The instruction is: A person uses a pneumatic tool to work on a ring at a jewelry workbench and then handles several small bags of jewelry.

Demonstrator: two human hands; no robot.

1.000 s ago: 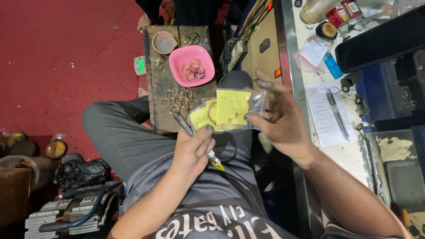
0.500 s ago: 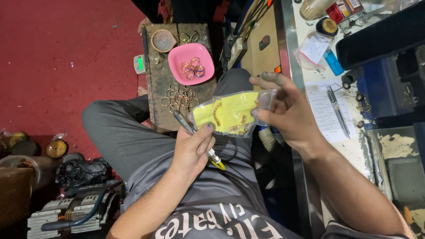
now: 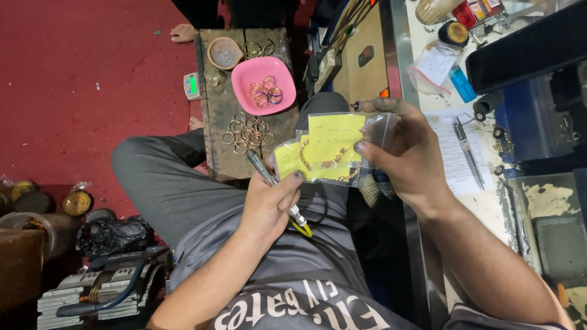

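Right hand (image 3: 406, 156) fingertips pinching clear plastic bags (image 3: 333, 150) with yellow slips and gold chains inside, fanned out above the lap. Left hand (image 3: 269, 205) fingers curled tight around a slim pen-like metal hand tool (image 3: 275, 186), tip pointing toward the low wooden bench (image 3: 214, 140). On the bench, loose gold rings (image 3: 247, 133) and a pink dish (image 3: 263, 85) of bangles. Seemingly checking the bagged pieces; opening a bag would call for freeing the tool hand.
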